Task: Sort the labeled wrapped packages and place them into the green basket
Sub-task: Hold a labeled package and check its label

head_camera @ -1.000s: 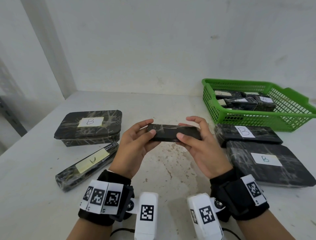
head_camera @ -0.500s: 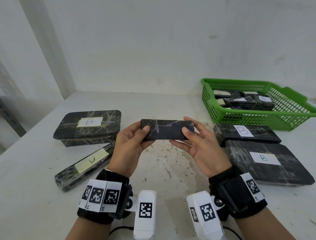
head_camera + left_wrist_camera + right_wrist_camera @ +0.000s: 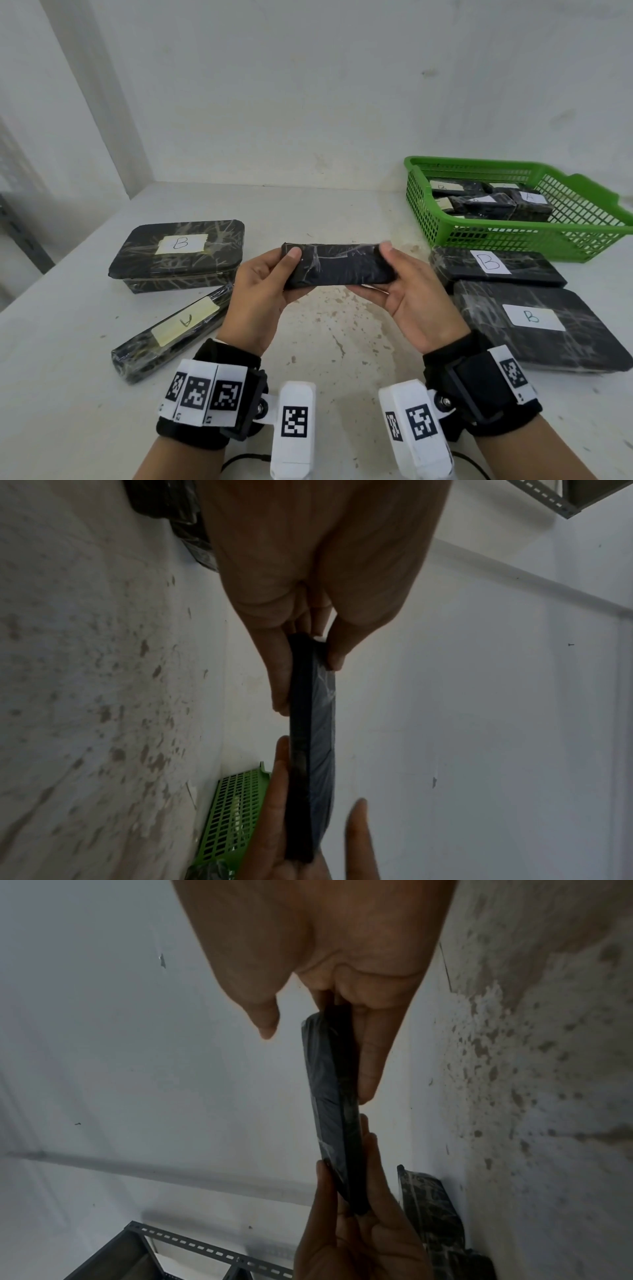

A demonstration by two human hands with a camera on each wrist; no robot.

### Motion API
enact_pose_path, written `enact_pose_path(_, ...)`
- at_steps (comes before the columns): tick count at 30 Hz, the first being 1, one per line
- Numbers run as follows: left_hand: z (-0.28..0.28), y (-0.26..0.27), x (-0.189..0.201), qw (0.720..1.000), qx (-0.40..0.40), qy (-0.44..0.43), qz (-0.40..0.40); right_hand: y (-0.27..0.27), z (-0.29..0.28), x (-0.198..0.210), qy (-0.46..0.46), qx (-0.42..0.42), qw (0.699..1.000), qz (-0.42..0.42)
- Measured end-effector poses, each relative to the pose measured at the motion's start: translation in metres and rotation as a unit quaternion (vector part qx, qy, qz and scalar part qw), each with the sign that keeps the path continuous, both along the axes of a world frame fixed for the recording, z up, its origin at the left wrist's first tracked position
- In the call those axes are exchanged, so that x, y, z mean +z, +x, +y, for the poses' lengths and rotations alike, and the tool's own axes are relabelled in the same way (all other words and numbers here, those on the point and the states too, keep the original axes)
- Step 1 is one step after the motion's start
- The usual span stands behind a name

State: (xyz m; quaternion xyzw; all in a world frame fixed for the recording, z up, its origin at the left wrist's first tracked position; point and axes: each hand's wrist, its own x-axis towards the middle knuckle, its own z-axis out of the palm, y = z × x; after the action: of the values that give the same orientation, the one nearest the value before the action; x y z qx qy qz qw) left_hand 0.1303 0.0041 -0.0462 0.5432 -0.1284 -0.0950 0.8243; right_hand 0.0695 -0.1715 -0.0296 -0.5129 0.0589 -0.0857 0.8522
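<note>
Both hands hold one small black wrapped package above the middle of the table; no label shows on its facing side. My left hand pinches its left end, thumb on the front. My right hand holds the right end, fingers behind, thumb at the upper corner. The left wrist view shows the package edge-on between thumb and fingers; in the right wrist view the package stands edge-on too. The green basket at the back right holds several labelled packages.
On the left lie a B-labelled box and a long package with a yellow label. Two flat B-labelled packages lie right of my hands, in front of the basket. White walls close the back and left.
The package has been turned in both hands so its broad face now tilts towards me, and it sits slightly higher. Nothing else moved.
</note>
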Motion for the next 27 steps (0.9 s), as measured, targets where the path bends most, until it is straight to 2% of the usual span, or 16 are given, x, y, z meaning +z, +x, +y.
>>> enact_pose_path(9,-0.0031,-0.0051,0.0065,0.997,-0.07,-0.012,0.027,-0.0014,-0.0005,-0.0044,-0.06,-0.078,0.995,-0.018)
enact_pose_path(15,-0.0025,-0.0021,-0.001,1.0,-0.011,0.023,-0.009,-0.0001,0.0026,-0.0029,-0.048,-0.057,0.997,0.007)
enact_pose_path(23,-0.0045,-0.0065,0.0045,0.997,-0.058,0.018,0.04,-0.0007,0.0001,-0.0076,-0.061,-0.076,0.995,0.009)
enact_pose_path(27,-0.0049,-0.0048,0.0001,0.999,-0.023,0.028,0.03,0.0001,0.0011,-0.0072,-0.057,-0.056,0.997,0.025)
